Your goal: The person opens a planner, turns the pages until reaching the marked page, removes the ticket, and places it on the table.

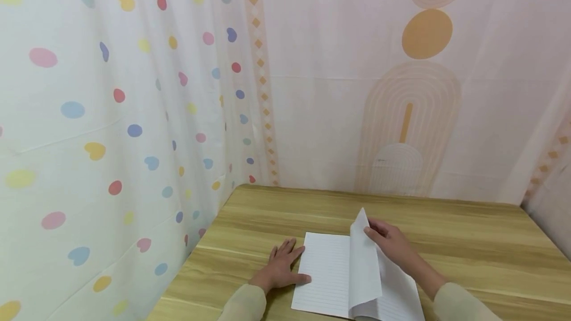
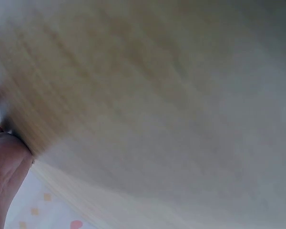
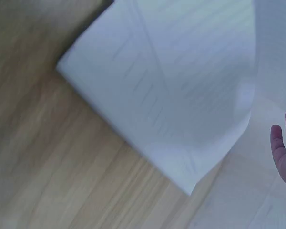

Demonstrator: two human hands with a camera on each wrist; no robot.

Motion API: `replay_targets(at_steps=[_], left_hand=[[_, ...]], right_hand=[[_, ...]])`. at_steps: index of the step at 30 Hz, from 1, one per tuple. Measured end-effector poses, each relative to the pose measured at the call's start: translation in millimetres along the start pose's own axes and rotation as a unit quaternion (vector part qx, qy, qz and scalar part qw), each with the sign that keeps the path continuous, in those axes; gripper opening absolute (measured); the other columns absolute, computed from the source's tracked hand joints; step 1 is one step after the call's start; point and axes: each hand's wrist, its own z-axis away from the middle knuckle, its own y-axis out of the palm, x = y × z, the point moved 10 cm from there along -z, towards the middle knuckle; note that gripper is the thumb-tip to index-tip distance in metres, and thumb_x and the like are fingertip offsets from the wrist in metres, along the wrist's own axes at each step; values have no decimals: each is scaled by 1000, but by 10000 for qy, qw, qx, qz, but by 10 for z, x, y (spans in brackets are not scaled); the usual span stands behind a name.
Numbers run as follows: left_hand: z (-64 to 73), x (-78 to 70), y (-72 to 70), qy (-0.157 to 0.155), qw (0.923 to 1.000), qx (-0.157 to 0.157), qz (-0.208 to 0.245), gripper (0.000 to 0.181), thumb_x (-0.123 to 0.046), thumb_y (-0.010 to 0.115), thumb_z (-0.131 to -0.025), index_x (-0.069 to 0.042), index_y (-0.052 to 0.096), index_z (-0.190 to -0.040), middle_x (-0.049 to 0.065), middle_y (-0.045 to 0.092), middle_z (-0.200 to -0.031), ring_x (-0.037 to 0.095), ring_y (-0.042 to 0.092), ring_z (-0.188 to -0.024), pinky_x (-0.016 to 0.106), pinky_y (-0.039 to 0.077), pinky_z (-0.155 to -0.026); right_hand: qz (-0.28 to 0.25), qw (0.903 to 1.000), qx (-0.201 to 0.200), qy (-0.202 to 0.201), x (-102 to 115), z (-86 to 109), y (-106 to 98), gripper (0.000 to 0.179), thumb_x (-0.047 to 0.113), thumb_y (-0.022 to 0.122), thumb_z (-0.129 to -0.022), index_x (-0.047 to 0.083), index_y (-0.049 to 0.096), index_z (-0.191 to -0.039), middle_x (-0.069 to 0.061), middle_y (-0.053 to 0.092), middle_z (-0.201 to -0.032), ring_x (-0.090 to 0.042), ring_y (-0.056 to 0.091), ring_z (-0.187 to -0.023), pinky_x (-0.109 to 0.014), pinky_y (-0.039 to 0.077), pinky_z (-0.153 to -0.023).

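The left hand is laid flat with fingers spread on the brown wood-grain surface, its thumb rested on the left page of an open white notebook with ruled paper. By the right hand, a raised white paper leaf is pinched near its upper edge. The leaf could be creased or torn if pulled sharply, and the notebook could be dragged askew, since it seems only lightly held by the thumb. The right page is partly covered by the leaf. The surface is bordered by a white curtain with multicoloured dots at left and a pale curtain with beige arches behind.
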Motion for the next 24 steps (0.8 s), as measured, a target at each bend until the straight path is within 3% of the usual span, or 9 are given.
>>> replay_targets(at_steps=[5, 8, 10, 12, 14, 17, 19, 21, 24], left_hand=[[-1, -14, -18, 37, 9999, -86, 43, 81, -49, 71, -88, -7, 41, -151, 22, 19, -161, 41, 10, -149, 61, 3, -116], [6, -29, -32, 74, 9998, -129, 92, 74, -45, 67, -92, -6, 43, -150, 22, 20, -161, 42, 11, -149, 61, 3, -116], [10, -35, -42, 104, 9997, -167, 142, 68, -43, 61, -96, -5, 44, -149, 23, 21, -160, 42, 12, -148, 62, 3, -116], [8, -39, -56, 121, 9994, -235, 203, 60, -42, 51, -101, -5, 46, -148, 24, 23, -159, 43, 13, -148, 63, 4, -115], [0, -41, -67, 127, 9990, -306, 306, 56, -41, 38, -106, -3, 47, -147, 25, 24, -159, 44, 14, -147, 64, 3, -114], [-23, -30, -82, 65, 9978, -452, 489, 59, -40, 23, -109, 0, 49, -145, 27, 26, -157, 45, 15, -147, 65, 2, -114], [-37, -14, -82, -24, 9966, -494, 656, 62, -42, 20, -109, 1, 48, -145, 26, 27, -158, 44, 15, -147, 64, 1, -114], [-45, -3, -74, -87, 9971, -473, 591, 65, -48, 25, -108, 1, 47, -145, 24, 27, -158, 43, 15, -148, 63, 1, -115], [-39, 0, -61, -81, 9987, -341, 370, 70, -54, 46, -100, -2, 45, -147, 22, 25, -159, 41, 14, -148, 62, 3, -115]], right_hand=[[-214, 9994, 50, -257, 84, -1, 169, 48, 24, 61, -100, -7, 54, -137, -18, 64, -128, -27, 60, -118, -32, 50, -94], [-277, 9987, 239, -366, 88, 6, 295, 47, 25, 59, -102, -5, 54, -138, -18, 63, -129, -30, 60, -119, -35, 50, -96], [28, 9974, 422, -582, 94, 24, 386, 47, 27, 57, -102, -4, 55, -138, -19, 63, -129, -33, 60, -119, -42, 50, -97], [684, 9913, 683, -894, 99, 67, 496, 48, 31, 58, -102, -1, 56, -138, -19, 62, -131, -36, 59, -121, -49, 47, -99], [1576, 9727, 1024, -1360, 113, 138, 630, 50, 34, 60, -100, 0, 57, -136, -20, 61, -132, -40, 56, -122, -56, 43, -101], [2855, 9300, 1518, -1747, 47, 259, 823, 56, 46, 65, -94, 7, 61, -134, -19, 58, -136, -42, 50, -128, -64, 33, -105], [3370, 9058, 1806, -1827, -19, 323, 919, 60, 51, 66, -90, 10, 62, -133, -20, 55, -139, -43, 46, -132, -68, 28, -106], [3636, 8940, 1951, -1747, -87, 354, 969, 62, 55, 67, -87, 14, 63, -133, -19, 52, -142, -43, 42, -135, -70, 24, -107], [3741, 8886, 2004, -1739, -121, 362, 1005, 62, 55, 67, -87, 14, 63, -134, -19, 51, -144, -44, 40, -136, -70, 23, -107]])
